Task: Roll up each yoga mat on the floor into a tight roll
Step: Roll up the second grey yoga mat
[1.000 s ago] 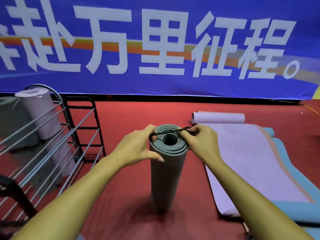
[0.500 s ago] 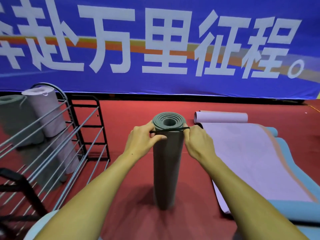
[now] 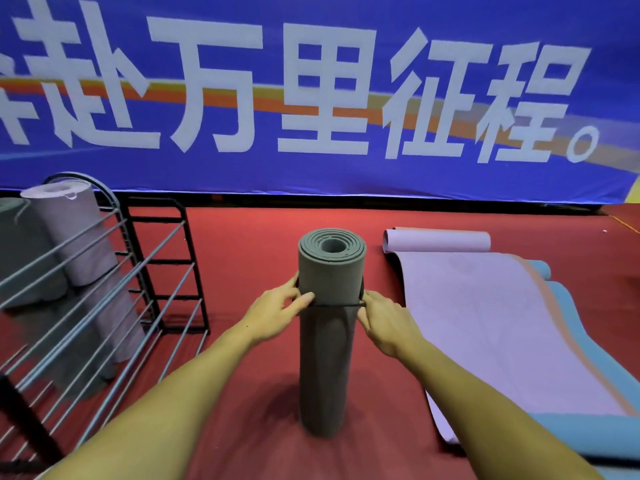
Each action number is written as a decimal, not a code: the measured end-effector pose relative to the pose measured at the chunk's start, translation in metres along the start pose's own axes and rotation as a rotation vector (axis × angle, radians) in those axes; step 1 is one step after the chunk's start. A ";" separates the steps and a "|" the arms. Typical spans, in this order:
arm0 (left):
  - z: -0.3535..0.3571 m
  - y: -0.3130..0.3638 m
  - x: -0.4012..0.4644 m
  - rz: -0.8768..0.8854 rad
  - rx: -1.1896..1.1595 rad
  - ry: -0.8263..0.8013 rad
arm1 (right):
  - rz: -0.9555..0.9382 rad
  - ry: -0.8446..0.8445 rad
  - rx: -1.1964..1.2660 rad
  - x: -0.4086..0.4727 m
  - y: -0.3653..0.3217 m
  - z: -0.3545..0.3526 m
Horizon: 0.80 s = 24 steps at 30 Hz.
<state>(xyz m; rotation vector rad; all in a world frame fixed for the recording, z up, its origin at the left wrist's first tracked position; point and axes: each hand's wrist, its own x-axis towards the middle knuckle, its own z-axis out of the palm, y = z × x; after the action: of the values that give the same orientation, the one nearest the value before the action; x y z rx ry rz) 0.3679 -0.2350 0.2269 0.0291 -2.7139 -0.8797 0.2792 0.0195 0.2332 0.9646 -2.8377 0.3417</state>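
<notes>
A grey yoga mat, rolled tight, stands upright on the red floor in front of me. A thin black elastic band circles it a short way below its top. My left hand pinches the band at the roll's left side. My right hand pinches it at the right side. To the right a purple mat lies mostly flat, its far end curled into a roll. A blue mat lies flat under it and beyond it.
A metal rack with slanted bars stands at the left, holding a rolled light purple mat and a grey one. A big blue banner covers the wall behind. Bare red floor stretches between rack and mats.
Both hands have slid the black band from the top rim of the grey roll down its side. The roll stays upright in the same spot.
</notes>
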 end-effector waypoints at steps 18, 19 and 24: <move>0.126 -0.091 0.045 -0.353 -0.578 -0.075 | 0.210 -0.327 0.195 0.047 0.047 0.137; 0.123 -0.088 0.049 -0.385 -0.678 -0.050 | 0.223 -0.296 0.276 0.050 0.047 0.138; 0.122 -0.091 0.049 -0.457 -0.899 -0.058 | 0.214 -0.225 0.619 0.048 0.033 0.147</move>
<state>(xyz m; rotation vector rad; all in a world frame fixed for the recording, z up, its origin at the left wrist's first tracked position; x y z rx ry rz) 0.2810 -0.2441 0.0933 0.4434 -2.1310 -2.1606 0.2142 -0.0201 0.0948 0.8148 -3.1045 1.2647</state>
